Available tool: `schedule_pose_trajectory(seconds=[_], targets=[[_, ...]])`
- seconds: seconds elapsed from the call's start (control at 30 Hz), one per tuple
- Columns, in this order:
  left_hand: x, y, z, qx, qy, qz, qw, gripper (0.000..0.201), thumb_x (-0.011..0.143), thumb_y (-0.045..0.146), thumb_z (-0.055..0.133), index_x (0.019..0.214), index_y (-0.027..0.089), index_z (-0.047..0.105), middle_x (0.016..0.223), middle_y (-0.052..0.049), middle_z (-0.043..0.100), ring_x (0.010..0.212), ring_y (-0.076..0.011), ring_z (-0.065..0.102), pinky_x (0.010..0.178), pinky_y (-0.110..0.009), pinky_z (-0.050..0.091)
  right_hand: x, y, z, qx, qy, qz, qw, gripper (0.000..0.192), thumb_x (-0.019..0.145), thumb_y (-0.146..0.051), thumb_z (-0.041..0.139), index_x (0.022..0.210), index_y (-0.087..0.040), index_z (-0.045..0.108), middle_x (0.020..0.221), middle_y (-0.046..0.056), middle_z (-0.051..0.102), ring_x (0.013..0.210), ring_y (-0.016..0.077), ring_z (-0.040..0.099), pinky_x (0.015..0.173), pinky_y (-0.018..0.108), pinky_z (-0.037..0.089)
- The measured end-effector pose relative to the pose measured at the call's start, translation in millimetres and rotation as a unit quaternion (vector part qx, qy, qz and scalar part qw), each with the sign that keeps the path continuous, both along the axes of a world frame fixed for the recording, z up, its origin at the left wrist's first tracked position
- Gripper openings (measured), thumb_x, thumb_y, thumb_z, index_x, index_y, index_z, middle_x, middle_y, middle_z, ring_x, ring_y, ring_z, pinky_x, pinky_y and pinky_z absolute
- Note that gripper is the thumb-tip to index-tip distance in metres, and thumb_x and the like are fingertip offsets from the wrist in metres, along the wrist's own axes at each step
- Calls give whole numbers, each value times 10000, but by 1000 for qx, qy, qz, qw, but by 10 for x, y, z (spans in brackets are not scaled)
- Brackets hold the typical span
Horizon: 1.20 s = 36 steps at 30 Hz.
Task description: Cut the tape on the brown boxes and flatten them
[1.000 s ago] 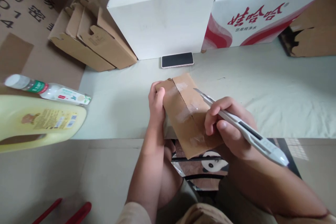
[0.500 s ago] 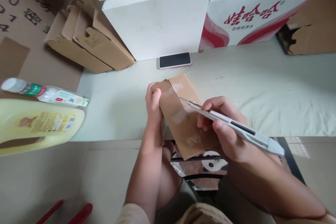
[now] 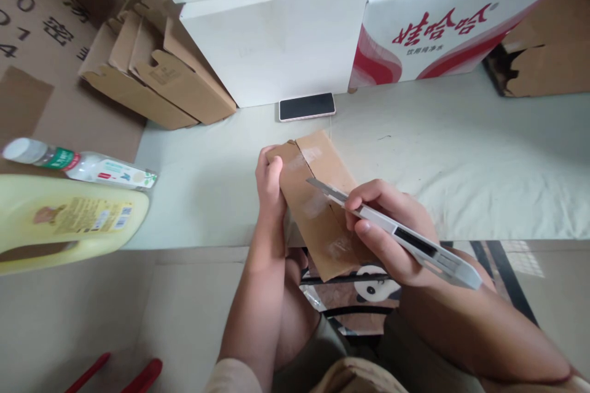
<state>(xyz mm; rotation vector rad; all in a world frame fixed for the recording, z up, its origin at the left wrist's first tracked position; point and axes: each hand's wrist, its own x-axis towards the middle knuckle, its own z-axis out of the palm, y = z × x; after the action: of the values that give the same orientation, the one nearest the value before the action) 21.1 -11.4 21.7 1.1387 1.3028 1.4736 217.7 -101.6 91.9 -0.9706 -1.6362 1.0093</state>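
Note:
A brown cardboard box (image 3: pixel 299 193) lies tilted at the table's front edge, part of it jutting past that edge. Strips of clear tape cross the seam on its top. My left hand (image 3: pixel 270 181) grips the box's far left corner, thumb on top. In my right hand (image 3: pixel 391 224) is a white utility knife (image 3: pixel 417 245), held like a pen with its blade out. The blade tip is over the box top near the seam; whether it touches the cardboard I cannot tell. The box's right side is partly hidden behind my right hand.
Beyond the box a phone (image 3: pixel 307 107) lies against white cartons (image 3: pixel 276 43). Folded cardboard boxes (image 3: pixel 157 73) stand at the back left. A clear bottle (image 3: pixel 101 169) and a yellow jug (image 3: pixel 92 215) are at the left. An opened brown box (image 3: pixel 548 67) sits far right.
My right hand has shifted slightly left and toward me, and the knife has turned so more of its blade shows. My left hand and the box have stayed in place.

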Motion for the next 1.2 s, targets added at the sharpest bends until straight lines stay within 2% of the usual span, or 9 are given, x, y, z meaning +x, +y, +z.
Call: schedule_pose_trajectory(seconds=[0.17, 0.37, 0.73, 0.97, 1.2], targets=[[-3, 11, -20, 6, 19, 1, 1000, 419, 878, 689, 615, 925, 274, 645, 945, -57, 717, 948, -274, 702, 763, -416, 572, 4, 15, 4, 10, -4, 12, 1000, 92, 1002, -335, 581, 1041, -260, 544, 650, -58, 572, 491, 101, 484, 471, 249, 400], [1, 20, -75, 4, 21, 2, 1000, 436, 891, 711, 581, 924, 278, 626, 935, -58, 696, 892, -259, 680, 747, -416, 554, 13, 17, 11, 12, -1, 24, 1000, 73, 1005, -311, 573, 1053, -264, 543, 641, -67, 566, 489, 91, 495, 473, 227, 409], [-3, 60, -157, 0, -79, -6, 997, 462, 809, 704, 706, 910, 254, 681, 871, -38, 655, 769, -205, 614, 668, -346, 512, 12, 12, 30, 23, -8, 22, 999, 66, 992, -281, 573, 1042, -254, 538, 634, -73, 566, 487, 77, 487, 473, 196, 404], [23, 34, -105, 18, -83, 4, 996, 422, 813, 677, 725, 855, 258, 691, 877, -43, 660, 772, -212, 613, 663, -351, 500, 11, 22, 16, 34, 3, 20, 999, 71, 987, -282, 582, 1036, -246, 546, 634, -73, 559, 477, 68, 467, 462, 191, 393], [4, 61, -161, 18, -88, 0, 996, 433, 812, 677, 728, 877, 251, 693, 864, -38, 650, 764, -200, 605, 666, -339, 491, 25, 3, -5, 37, 1, 22, 999, 68, 989, -281, 575, 1042, -242, 559, 629, -73, 565, 470, 63, 472, 458, 184, 400]])
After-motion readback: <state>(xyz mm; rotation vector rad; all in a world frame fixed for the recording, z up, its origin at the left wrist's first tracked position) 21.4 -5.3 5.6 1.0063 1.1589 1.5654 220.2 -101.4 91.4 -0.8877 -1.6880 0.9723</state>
